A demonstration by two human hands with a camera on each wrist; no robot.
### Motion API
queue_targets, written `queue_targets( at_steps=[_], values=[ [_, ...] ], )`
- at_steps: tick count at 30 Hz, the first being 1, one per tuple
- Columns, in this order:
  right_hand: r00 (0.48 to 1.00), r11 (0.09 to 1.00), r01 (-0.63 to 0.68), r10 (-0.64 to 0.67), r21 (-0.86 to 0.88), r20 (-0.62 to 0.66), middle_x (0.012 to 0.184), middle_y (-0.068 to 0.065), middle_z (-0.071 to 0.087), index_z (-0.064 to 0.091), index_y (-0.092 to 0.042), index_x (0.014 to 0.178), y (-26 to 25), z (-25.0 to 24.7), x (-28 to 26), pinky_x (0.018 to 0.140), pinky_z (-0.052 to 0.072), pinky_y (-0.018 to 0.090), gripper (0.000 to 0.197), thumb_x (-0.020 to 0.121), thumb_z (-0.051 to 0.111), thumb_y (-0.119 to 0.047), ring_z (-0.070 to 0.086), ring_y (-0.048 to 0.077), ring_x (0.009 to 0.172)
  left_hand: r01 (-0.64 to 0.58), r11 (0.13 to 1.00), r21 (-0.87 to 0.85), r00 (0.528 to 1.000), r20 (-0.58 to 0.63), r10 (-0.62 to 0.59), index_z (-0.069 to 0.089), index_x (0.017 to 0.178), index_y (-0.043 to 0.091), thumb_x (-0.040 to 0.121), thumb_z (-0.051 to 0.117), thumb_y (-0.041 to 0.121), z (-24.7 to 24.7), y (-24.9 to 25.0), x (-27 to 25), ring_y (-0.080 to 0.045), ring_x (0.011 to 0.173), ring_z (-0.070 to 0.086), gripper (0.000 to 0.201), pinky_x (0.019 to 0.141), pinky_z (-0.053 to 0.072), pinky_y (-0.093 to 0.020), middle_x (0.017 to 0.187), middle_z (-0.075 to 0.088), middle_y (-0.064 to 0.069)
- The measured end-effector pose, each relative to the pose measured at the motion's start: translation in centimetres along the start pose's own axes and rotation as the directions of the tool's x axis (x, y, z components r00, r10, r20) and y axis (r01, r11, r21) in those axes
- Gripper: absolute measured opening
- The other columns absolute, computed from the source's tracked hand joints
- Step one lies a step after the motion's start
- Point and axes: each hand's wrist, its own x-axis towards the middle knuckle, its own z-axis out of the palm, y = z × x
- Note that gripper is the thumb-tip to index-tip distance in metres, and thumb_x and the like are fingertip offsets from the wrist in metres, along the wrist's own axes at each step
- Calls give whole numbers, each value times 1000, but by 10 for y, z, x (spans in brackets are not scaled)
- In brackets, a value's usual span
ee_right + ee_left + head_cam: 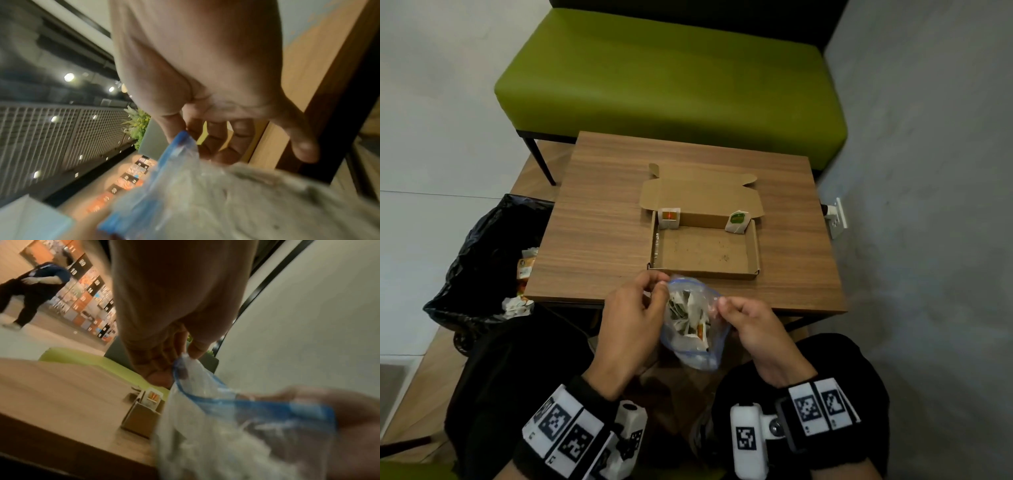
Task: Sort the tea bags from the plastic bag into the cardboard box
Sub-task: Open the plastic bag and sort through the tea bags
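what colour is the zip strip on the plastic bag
Blue; the plastic bag shows its zip strip best in the left wrist view.

You're sitting in what looks like a public lounge or lobby, not a home. In front of you is a small wood-grain table (599, 205) with a green padded bench (671, 78) behind it, tucked into a corner of plain grey walls. There's a wall socket (837, 219) to your right and a black bin bag (482, 260) of rubbish at your left. Out to your left the space opens wide: a wall of numbered lockers (90, 293), a person (33, 290) walking across the open floor. Off to the other side, a grid ceiling (57, 138) with spotlights and a potted plant (138, 125).
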Motion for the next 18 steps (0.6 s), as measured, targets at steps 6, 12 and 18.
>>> queue_targets(
  at_steps=[6, 12, 18],
  values=[
    [992, 984, -105, 94, 146, 81, 77, 12, 63, 63, -15, 67, -13, 0, 1, 80, 46, 35, 40, 102, 48, -26, 61, 22, 76, -308, 883, 353, 945, 218, 242, 62, 118, 25, 96, 35, 31, 6, 4, -3, -4, 110, 49, 34, 91, 38, -28, 119, 52, 11],
    [987, 966, -109, 76, 234, 144, 70, 8, 63, 60, -14, 60, -21, -2, -4, 74, 49, 32, 45, 102, 47, -20, 62, 18, 69, -158, 955, 251, 962, 256, 92, 58, 76, 32, 100, 50, 32, 8, 10, 1, -1, 67, 54, 25, 61, 36, -15, 72, 57, 9],
    [982, 998, 41, -49, 46, 184, 68, 2, 57, 62, -16, 68, -13, -5, -4, 66, 42, 27, 36, 99, 53, -34, 53, 11, 65, 439, 821, -366, 864, 422, -274, 59, 64, 10, 102, 48, 23, 2, 10, 1, -16, 57, 48, 42, 59, 42, -27, 60, 53, -5]
  ],
)
